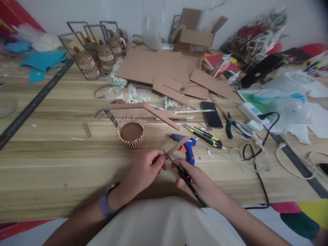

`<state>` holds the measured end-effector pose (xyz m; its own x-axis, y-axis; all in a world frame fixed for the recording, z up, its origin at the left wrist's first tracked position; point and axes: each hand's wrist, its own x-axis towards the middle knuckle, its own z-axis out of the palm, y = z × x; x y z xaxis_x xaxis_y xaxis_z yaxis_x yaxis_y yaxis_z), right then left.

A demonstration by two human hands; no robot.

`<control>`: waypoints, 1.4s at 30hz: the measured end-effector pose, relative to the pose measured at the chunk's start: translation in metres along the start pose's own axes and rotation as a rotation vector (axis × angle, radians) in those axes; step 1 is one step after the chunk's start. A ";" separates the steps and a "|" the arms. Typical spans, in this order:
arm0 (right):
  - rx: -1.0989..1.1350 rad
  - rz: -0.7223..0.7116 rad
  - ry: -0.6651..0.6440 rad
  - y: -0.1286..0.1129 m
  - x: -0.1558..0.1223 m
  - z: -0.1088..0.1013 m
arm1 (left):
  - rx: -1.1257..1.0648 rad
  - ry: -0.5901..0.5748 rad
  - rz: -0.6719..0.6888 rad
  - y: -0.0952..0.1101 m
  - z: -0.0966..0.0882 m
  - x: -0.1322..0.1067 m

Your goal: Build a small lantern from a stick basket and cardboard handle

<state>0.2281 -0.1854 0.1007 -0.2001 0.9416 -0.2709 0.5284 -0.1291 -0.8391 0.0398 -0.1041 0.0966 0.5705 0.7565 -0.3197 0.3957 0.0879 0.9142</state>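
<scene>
So the left hand (pixel 148 167) is pinching a narrow, flat tan cardboard-looking strip (pixel 176 147) between thumb and fingers, right over the near part of the table. Holding it by the near end probably keeps it steady while the far end sticks out over the blue plastic glue gun (pixel 190 152).

The right hand (pixel 197 177) is wrapped around a long, slim black tool (pixel 194 191), likely scissors, though the fingers hide too much to be sure. Its pointed end crosses the strip just beside the left fingertips, which I'd guess gives the best control since the strip can't flop much there.

The round cup of pale wooden pieces with a brown base (pixel 132 143) stands upright beyond the left hand, near but out of the way of the blade. The glue gun lies on its side, nozzle pointing left, and the yellow-and-black plastic utility knife (pixel 207 137) is just past it, both seemingly parked for an easy grab. Big flat brown cardboard sheets (pixel 153 66) sit farther back, presumably to free up elbow room.
</scene>
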 end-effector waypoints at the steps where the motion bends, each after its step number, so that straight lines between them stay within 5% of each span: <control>1: 0.000 0.000 -0.001 0.000 0.000 0.000 | -0.001 0.000 0.000 0.000 0.000 0.000; 12: 0.001 0.047 -0.027 -0.001 0.001 -0.005 | -0.142 0.019 -0.024 -0.007 0.002 -0.005; 18: -0.013 0.061 0.002 -0.002 -0.001 -0.019 | 0.114 0.229 0.082 -0.012 0.001 -0.009; 24: 0.201 0.154 0.113 -0.014 0.003 -0.039 | 0.162 0.345 0.129 -0.011 0.000 -0.001; 32: 0.337 -0.003 0.321 -0.015 0.051 -0.064 | 0.439 0.636 0.312 -0.015 -0.002 0.014; 42: 0.314 -0.256 0.344 -0.037 0.094 -0.073 | 0.865 0.987 0.656 -0.007 -0.013 0.016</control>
<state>0.2500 -0.0697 0.1403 0.0195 0.9960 0.0874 0.2151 0.0812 -0.9732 0.0369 -0.0841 0.0886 0.2419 0.6648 0.7068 0.7670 -0.5772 0.2803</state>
